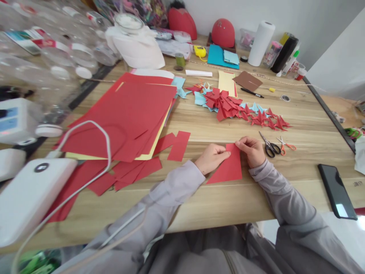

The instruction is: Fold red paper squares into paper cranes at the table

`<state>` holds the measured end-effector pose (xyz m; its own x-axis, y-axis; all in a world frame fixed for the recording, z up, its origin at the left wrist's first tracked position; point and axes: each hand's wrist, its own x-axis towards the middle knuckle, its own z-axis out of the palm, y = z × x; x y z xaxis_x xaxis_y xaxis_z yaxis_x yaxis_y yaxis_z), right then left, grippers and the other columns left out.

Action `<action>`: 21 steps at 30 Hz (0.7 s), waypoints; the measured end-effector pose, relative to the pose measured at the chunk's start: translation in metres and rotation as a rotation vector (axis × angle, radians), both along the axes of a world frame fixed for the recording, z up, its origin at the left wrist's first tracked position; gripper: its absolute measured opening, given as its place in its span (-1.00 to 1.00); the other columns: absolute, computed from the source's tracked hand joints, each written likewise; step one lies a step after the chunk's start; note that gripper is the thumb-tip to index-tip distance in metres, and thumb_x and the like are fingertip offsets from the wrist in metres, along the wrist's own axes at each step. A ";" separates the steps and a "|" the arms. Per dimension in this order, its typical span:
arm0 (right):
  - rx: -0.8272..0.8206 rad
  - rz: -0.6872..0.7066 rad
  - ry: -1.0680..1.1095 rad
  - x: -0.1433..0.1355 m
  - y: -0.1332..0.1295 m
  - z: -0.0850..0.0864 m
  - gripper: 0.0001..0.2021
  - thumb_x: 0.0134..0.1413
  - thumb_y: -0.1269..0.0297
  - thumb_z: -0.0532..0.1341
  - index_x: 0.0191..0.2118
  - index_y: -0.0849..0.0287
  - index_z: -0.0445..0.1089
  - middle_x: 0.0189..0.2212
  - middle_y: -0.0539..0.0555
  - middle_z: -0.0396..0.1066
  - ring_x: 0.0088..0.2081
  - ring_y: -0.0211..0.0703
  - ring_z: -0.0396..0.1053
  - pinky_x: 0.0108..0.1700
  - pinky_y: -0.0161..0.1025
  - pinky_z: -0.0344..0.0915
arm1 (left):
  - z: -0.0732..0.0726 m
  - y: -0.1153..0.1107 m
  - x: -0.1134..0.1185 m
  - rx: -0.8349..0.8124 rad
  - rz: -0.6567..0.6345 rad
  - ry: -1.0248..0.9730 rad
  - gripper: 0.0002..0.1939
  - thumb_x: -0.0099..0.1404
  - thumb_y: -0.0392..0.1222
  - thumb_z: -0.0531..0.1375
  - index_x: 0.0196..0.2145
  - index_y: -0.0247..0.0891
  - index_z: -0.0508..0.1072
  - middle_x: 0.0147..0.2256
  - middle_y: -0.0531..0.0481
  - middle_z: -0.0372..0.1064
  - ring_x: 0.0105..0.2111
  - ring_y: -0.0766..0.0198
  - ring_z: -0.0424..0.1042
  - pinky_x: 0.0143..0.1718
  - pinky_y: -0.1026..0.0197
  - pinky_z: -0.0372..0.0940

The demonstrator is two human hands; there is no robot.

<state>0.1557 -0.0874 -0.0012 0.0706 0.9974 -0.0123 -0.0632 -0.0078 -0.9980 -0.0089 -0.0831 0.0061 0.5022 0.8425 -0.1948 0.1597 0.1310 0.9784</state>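
Observation:
A red paper piece [232, 167] with a slanting left edge lies at the table's front, between my hands. My left hand [212, 158] is closed on its upper left side, thumb on top. The fingers of my right hand [251, 151] pinch the paper's top right corner. To the left lie a stack of large red sheets [125, 110] and small red rectangles [179, 145]. Beyond my hands sits a heap of folded red and light blue paper shapes [225, 104]. Black-handled scissors [270, 148] and small orange-handled scissors [285, 146] are right of my right hand.
A white power bank [37, 198] with a looping cable is at the front left, below many plastic bottles [57, 49]. A phone [338, 192] lies at the right edge. Farther back are a black pen [252, 92], yellow tape measure [200, 51] and white roll [261, 43].

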 end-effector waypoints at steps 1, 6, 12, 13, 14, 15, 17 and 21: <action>-0.002 -0.002 0.013 0.000 0.000 0.000 -0.75 -0.24 0.17 0.37 -0.63 0.19 0.34 -0.67 -0.09 0.26 -0.60 -0.38 0.13 -0.52 -0.35 0.06 | 0.000 0.000 0.000 0.003 -0.003 0.005 -0.61 0.08 0.00 0.11 -0.72 -0.26 0.08 -0.72 0.18 -0.06 -0.68 0.48 -0.07 -0.64 0.34 -0.16; -0.036 -0.051 0.108 0.003 0.002 -0.001 -0.76 -0.26 0.19 0.37 -0.62 0.18 0.34 -0.69 -0.10 0.26 -0.62 -0.38 0.14 -0.56 -0.36 0.06 | 0.001 0.001 -0.001 0.049 -0.039 0.010 -0.62 0.10 -0.03 0.08 -0.71 -0.26 0.07 -0.70 0.18 -0.11 -0.66 0.47 -0.09 -0.62 0.33 -0.16; -0.092 -0.074 0.222 0.006 0.004 0.003 -0.74 -0.28 0.13 0.38 -0.60 0.16 0.34 -0.69 -0.11 0.29 -0.65 -0.36 0.18 -0.60 -0.37 0.13 | 0.000 0.001 -0.002 0.120 -0.081 -0.008 -0.66 0.13 -0.09 0.04 -0.70 -0.29 0.14 -0.66 0.15 -0.09 -0.61 0.44 -0.05 -0.59 0.33 -0.11; -0.119 -0.028 0.232 0.005 0.003 0.003 -0.75 -0.27 0.11 0.37 -0.57 0.16 0.37 -0.67 -0.09 0.32 -0.64 -0.34 0.22 -0.58 -0.36 0.17 | -0.001 0.002 -0.002 0.121 -0.073 -0.008 -0.67 0.13 -0.10 0.04 -0.70 -0.29 0.16 -0.66 0.14 -0.08 -0.61 0.44 -0.05 -0.59 0.33 -0.10; -0.143 0.020 0.231 0.003 0.002 0.003 -0.75 -0.26 0.11 0.37 -0.55 0.17 0.40 -0.65 -0.08 0.35 -0.63 -0.32 0.25 -0.57 -0.34 0.20 | -0.001 0.002 -0.002 0.122 -0.066 -0.008 -0.67 0.13 -0.10 0.04 -0.69 -0.30 0.18 -0.66 0.14 -0.07 -0.61 0.44 -0.04 -0.59 0.33 -0.10; -0.159 0.061 0.216 0.002 0.000 0.003 -0.76 -0.26 0.12 0.37 -0.52 0.17 0.42 -0.63 -0.06 0.38 -0.61 -0.31 0.28 -0.55 -0.33 0.23 | -0.002 0.002 -0.002 0.121 -0.059 -0.009 -0.68 0.13 -0.11 0.04 -0.69 -0.30 0.19 -0.67 0.14 -0.06 -0.61 0.44 -0.04 -0.59 0.33 -0.09; -0.163 0.096 0.176 -0.001 -0.003 0.003 -0.78 -0.26 0.16 0.38 -0.49 0.19 0.47 -0.59 -0.03 0.43 -0.59 -0.29 0.31 -0.52 -0.32 0.27 | -0.002 0.002 -0.001 0.119 -0.049 -0.011 -0.68 0.13 -0.11 0.04 -0.70 -0.30 0.19 -0.68 0.15 -0.05 -0.63 0.45 -0.03 -0.60 0.33 -0.09; -0.153 0.028 0.190 0.001 -0.001 0.001 -0.81 -0.28 0.20 0.39 -0.50 0.19 0.49 -0.58 -0.03 0.46 -0.59 -0.28 0.33 -0.53 -0.32 0.28 | 0.000 0.002 -0.001 0.098 -0.030 -0.036 -0.68 0.11 -0.14 0.07 -0.72 -0.31 0.20 -0.71 0.14 0.03 -0.65 0.46 0.04 -0.62 0.35 -0.05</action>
<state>0.1567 -0.0886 0.0000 0.0250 0.9845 -0.1735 -0.2470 -0.1621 -0.9554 -0.0096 -0.0812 0.0063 0.5328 0.8410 -0.0941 0.1270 0.0305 0.9914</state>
